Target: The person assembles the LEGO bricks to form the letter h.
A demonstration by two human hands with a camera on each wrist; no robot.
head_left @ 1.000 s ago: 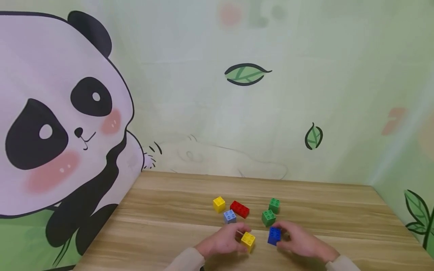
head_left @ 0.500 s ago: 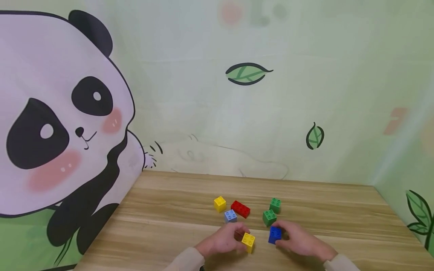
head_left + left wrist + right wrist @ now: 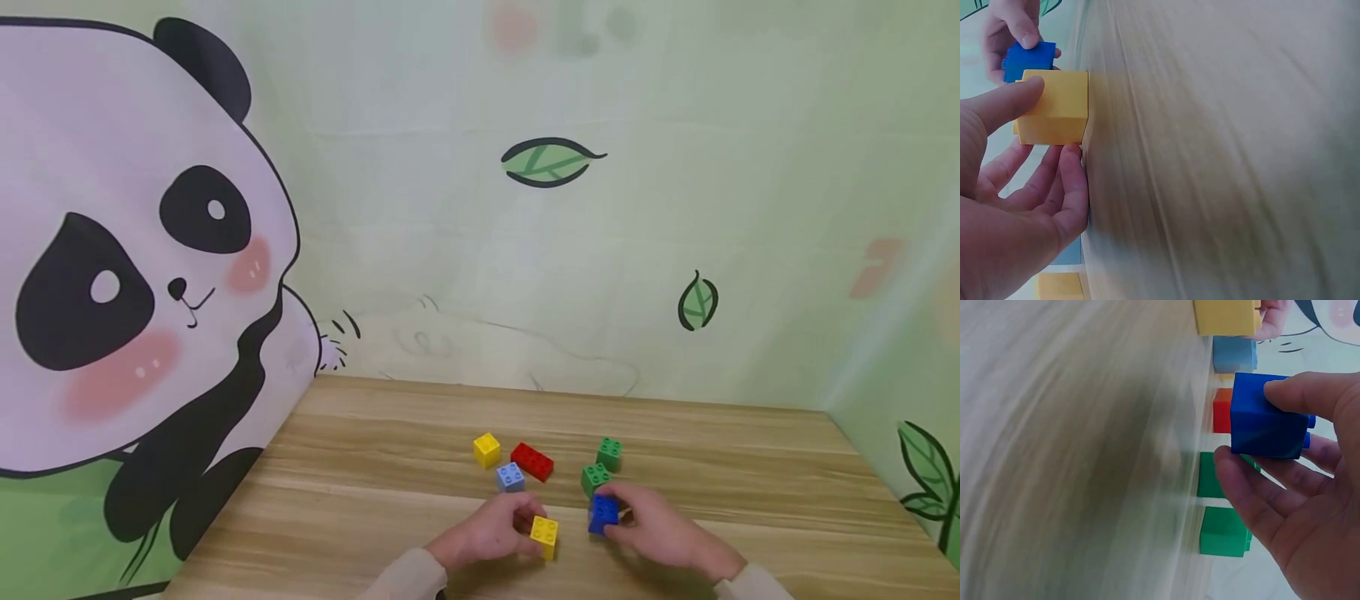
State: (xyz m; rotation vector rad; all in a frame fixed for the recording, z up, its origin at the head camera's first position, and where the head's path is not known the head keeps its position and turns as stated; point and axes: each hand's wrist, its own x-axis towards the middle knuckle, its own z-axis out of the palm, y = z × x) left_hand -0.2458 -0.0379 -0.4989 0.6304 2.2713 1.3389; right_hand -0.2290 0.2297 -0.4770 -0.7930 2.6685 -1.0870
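In the head view my left hand pinches a yellow toy building block between thumb and fingers. This block sits right at the tabletop in the left wrist view, its studs turned away from the wood. Across from it my right hand grips a dark blue building block, thumb on one side and fingers on the other. A narrow gap shows between the blue block and the wood in the right wrist view. Two green blocks stand just beyond the right hand.
Behind the left hand are a light blue block, a long red block and another yellow block. All rest on the wooden table. A wall cloth printed with a panda and leaves rises at the back.
The blue block in my right hand has shifted slightly left, towards the yellow one. My left hand with its yellow block has moved a little left.
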